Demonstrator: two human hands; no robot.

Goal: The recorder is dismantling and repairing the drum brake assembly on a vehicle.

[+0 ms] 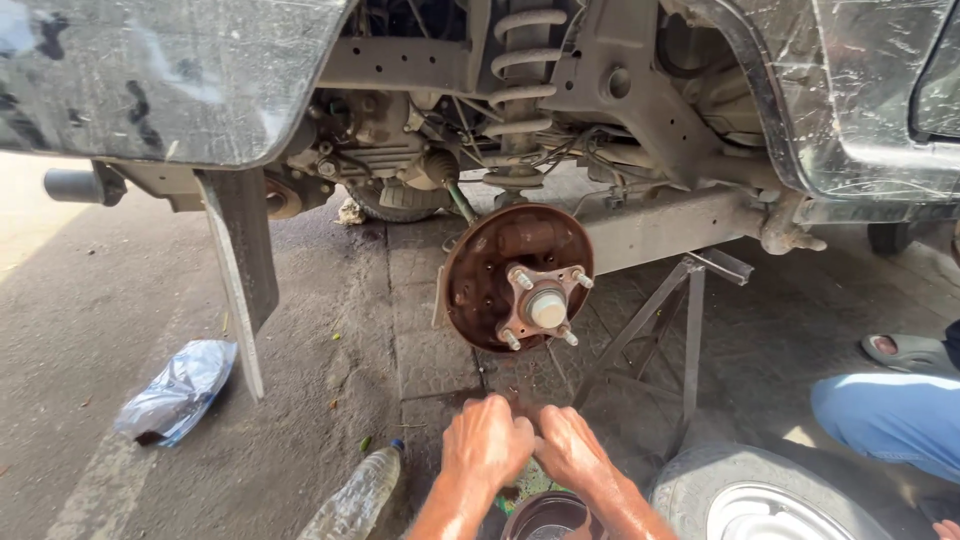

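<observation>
- The left hand (487,440) and the right hand (570,447) are pressing together low over a small round dark metal bowl (545,515), fingers curled; whether they are pinching something, I cannot tell.
- The bowl is sitting on the paved ground, just beside the removed tyre with silver rim (750,495).
- The rusty round brake backing plate with studded hub (520,277) is hanging bare, because a grey metal stand (690,330) is holding the car up.
- The bowl's contents are being cut off by the frame edge.

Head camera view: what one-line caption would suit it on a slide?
Two hands, left hand and right hand, meet over a metal bowl below a car's rusty bare wheel hub.
</observation>
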